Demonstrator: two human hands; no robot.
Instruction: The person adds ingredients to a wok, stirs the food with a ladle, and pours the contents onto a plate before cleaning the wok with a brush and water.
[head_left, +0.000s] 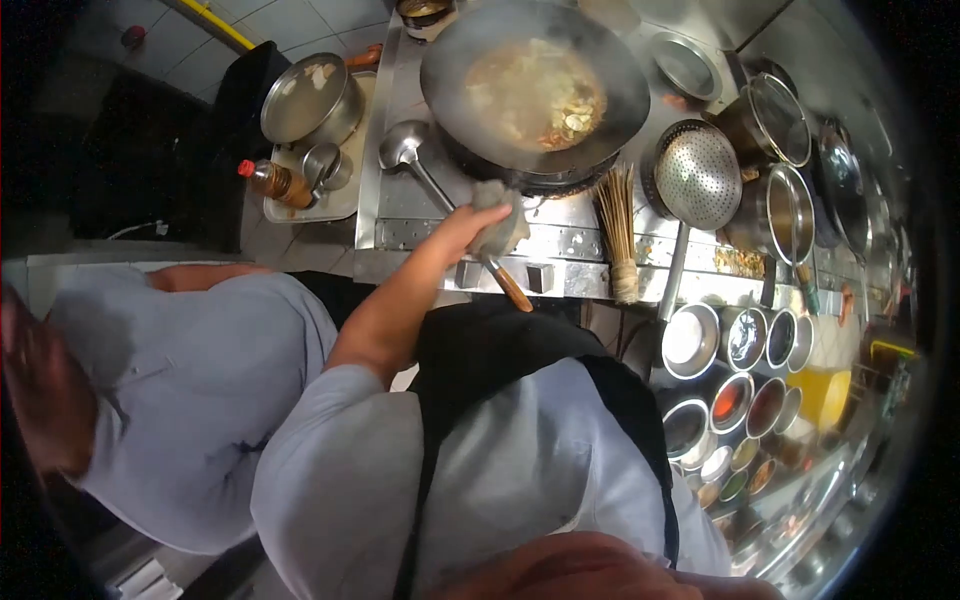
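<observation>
The left grip [478,222] holds a soft, bunched rag [500,218]; the right grip's state can't be told. The ladle [431,185] beneath looks stiff, best taken by its wooden end. Beyond, the steaming wok [447,112] on the stove [398,236] is probably heavy, its rim needing cloth.

Steam is veiling the wok [438,85], and the food [535,95] inside is blurring, its pieces mostly escaping identification. The wok is covering most of the burner [550,186]. The cloth [498,218] is hiding most fingers of the left hand [482,220], and cloth and hand are concealing a middle stretch of the ladle [405,148]. The top edge is cutting off a small pot [425,14]. A co-worker's hand [45,390] is blurring at the left. Toward the lower right, the small bowls' [735,486] contents are appearing too tiny to name.
</observation>
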